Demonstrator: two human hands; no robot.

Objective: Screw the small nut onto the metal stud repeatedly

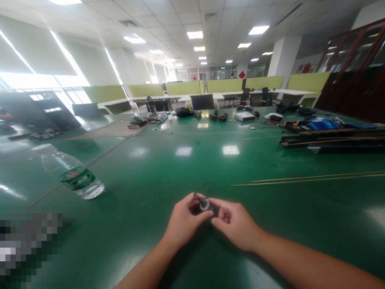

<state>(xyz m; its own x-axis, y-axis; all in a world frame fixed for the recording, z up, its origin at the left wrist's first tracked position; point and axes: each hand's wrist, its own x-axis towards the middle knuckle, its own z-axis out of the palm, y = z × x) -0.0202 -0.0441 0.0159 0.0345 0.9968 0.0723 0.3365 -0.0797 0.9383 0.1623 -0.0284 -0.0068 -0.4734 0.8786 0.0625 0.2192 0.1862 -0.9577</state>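
Note:
My left hand point(182, 222) and my right hand point(236, 226) meet just above the green table point(180, 172), near its front edge. Between their fingertips sits a small dark round part with a shiny metal centre point(205, 204). Both hands pinch it, left thumb and fingers from the left, right fingers from the right. A thin dark stub sticks out of the part toward the upper left. I cannot make out what the part is.
A clear water bottle with a green label point(70, 172) lies on its side at the left. Thin brass rods point(306, 178) lie to the right. Black bars and blue items point(327, 134) sit at the far right; tools and small boxes point(222, 116) clutter the back.

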